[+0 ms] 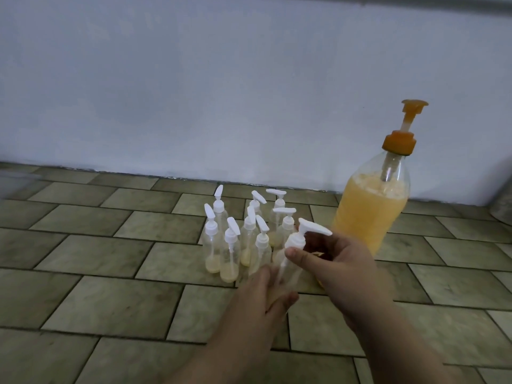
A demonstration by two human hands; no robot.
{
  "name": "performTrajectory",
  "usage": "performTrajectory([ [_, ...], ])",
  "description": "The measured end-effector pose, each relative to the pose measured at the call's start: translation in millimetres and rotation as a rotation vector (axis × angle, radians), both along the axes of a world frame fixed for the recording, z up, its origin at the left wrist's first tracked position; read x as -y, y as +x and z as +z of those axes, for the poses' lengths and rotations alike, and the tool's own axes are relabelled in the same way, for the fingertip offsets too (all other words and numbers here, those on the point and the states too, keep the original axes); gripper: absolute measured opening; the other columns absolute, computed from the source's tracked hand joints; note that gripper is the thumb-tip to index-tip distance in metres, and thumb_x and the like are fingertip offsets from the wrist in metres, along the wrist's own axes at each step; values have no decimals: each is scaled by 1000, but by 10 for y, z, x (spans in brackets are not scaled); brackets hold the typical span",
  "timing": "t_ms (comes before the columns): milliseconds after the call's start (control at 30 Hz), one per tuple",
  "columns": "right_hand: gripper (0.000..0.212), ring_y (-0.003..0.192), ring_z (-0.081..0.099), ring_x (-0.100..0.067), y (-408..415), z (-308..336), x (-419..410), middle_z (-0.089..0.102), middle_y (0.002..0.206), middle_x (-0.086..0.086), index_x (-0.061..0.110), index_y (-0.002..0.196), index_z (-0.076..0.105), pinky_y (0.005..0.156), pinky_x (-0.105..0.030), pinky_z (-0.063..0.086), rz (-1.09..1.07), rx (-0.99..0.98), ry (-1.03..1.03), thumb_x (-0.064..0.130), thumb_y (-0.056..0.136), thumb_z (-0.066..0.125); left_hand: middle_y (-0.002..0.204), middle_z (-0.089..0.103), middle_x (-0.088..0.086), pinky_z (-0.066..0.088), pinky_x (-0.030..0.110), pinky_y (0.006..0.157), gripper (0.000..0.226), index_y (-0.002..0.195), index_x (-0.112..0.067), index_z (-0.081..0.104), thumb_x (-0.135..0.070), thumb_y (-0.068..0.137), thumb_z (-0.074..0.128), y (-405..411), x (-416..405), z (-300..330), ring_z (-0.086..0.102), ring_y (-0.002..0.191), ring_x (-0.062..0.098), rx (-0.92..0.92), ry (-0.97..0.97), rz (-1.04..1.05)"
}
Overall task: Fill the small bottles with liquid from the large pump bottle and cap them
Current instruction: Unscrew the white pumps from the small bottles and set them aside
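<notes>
On the tiled floor point(110, 225) at the left, a cluster of small bottles point(241, 234) stands upright, white pumps on, each with a little yellow liquid at the bottom. Your left hand point(266, 292) grips the lower body of one clear small bottle point(288, 270), tilted, just in front of that cluster. Your right hand point(332, 261) pinches its white pump cap point(302, 234) at the collar, thumb in front. Behind your right hand stands the large pump bottle point(374, 206), orange pump raised, mostly full of orange-yellow liquid, near the pale wall point(194, 92).
</notes>
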State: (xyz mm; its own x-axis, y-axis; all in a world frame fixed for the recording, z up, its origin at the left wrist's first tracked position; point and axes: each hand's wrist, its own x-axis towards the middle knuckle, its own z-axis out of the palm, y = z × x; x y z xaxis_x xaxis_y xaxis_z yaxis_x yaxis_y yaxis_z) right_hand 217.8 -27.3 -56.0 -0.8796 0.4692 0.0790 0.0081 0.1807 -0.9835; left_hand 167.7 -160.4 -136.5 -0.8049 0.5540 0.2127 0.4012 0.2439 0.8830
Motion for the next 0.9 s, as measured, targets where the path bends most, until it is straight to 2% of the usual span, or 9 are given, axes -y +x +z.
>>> performTrajectory([
  [167,59,65,59,-1,21,86,-22,72,89,3,35,119,54,65,-22,47,34,5,57,18,69,81,115,53,-21,43,24,94,33,115,-37,48,-53,87,54,-17,-22,-66,48,110,-5,-27,-107,14],
  [267,55,67,63,0,47,154,12,73,87,9,32,124,50,63,-21,50,55,-8,130,12,78,73,114,51,-20,42,20,93,32,116,-34,48,-48,88,56,-12,-68,-100,47,107,-5,1,-129,26],
  [367,42,82,66,-8,158,317,-23,71,89,12,33,116,54,76,-34,54,-60,-170,254,19,78,68,110,52,-16,47,26,90,31,112,-30,50,-44,86,61,-20,-138,-213,51,100,0,113,-145,35],
  [500,25,88,64,-15,415,459,-178,68,93,10,38,101,58,74,-38,54,-251,-404,525,25,82,70,104,57,-14,50,31,87,27,102,-30,51,-44,83,64,-53,-190,-369,55,96,2,162,-165,78],
  [600,24,88,64,-14,550,248,-268,68,93,9,31,99,61,71,-30,53,-354,-431,609,31,78,72,106,57,-17,50,32,87,28,103,-33,50,-43,82,66,-89,-233,-431,55,97,1,180,-161,95],
  [667,23,85,61,-4,584,-39,-295,66,91,10,26,96,62,74,-13,46,-405,-370,704,25,78,75,108,55,-19,51,34,88,32,106,-35,50,-45,80,66,-111,-281,-453,55,100,2,177,-160,101],
  [733,10,82,57,-1,587,-374,-283,66,91,6,18,89,65,73,-3,40,-427,-357,823,21,81,70,114,53,-17,50,33,91,38,113,-33,49,-41,81,68,-122,-324,-449,54,104,3,179,-146,105],
  [800,17,82,55,-2,567,-723,-264,66,90,0,12,78,65,73,-3,40,-422,-371,829,27,82,59,121,52,-14,48,31,94,46,120,-32,46,-34,81,71,-119,-336,-443,52,109,2,197,-112,97],
  [900,13,79,56,-4,523,-1196,-303,61,93,6,22,79,59,69,-9,44,-350,-373,816,30,87,53,125,47,-18,44,19,95,56,124,-35,40,-30,79,73,-95,-229,-471,49,112,-2,151,-102,102],
])
